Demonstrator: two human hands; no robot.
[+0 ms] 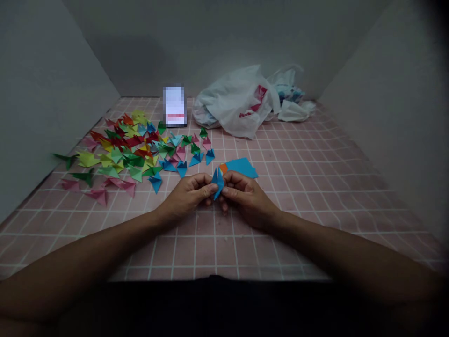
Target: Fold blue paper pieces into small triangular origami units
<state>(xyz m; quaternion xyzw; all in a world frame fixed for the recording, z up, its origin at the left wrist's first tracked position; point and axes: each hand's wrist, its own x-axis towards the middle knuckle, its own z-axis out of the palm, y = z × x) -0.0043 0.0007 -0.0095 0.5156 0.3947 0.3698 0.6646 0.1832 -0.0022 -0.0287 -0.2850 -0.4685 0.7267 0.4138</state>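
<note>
A small folded blue origami paper (218, 181) is held upright between both hands, its two narrow points facing up. My left hand (191, 193) pinches its left side between thumb and fingers. On the other side, my right hand (247, 196) grips the right edge the same way, some fingers curled beneath. Just behind the hands lie flat blue paper sheets (242, 167), with an orange piece (223, 168) showing at their left end. To the left spreads a pile of folded paper figures (133, 161) in red, yellow, green, pink and blue.
A phone with a lit, blurred screen (174, 106) stands behind the pile. White plastic bags (235, 100) sit at the back, with a smaller crumpled bag (294, 110) to their right. Pale walls enclose the pink checked tablecloth (315, 187) on three sides.
</note>
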